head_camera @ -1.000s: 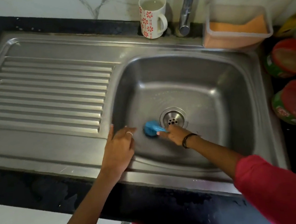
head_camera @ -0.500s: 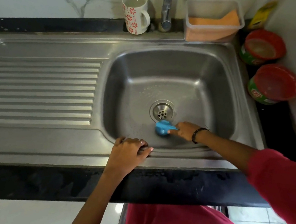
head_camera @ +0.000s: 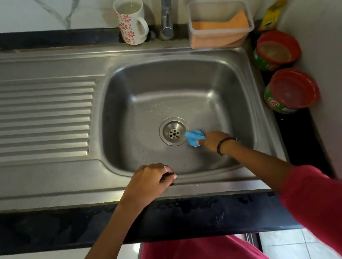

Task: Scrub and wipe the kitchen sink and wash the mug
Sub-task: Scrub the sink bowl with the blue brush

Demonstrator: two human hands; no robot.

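The steel sink [head_camera: 213,78] has a round drain [head_camera: 173,131] in the floor of its basin. My right hand [head_camera: 212,140] is down in the basin and grips a small blue scrubber [head_camera: 194,137], which sits on the basin floor just right of the drain. My left hand [head_camera: 151,182] rests on the sink's front rim with its fingers curled over the edge. A white mug [head_camera: 130,20] with red flowers stands upright behind the sink, left of the tap [head_camera: 166,8], with cloudy liquid inside.
A ribbed draining board [head_camera: 26,119] fills the left side. A clear plastic tub [head_camera: 219,24] with an orange cloth stands at the back right. Two red-lidded jars [head_camera: 276,50] [head_camera: 290,90] and a bottle [head_camera: 275,5] line the right wall. Black counter edge [head_camera: 47,227] runs along the front.
My right hand has carried the blue scrubber from left of the drain, past its front, to its right side. My left hand shifted along the front rim. The camera view shifted too.
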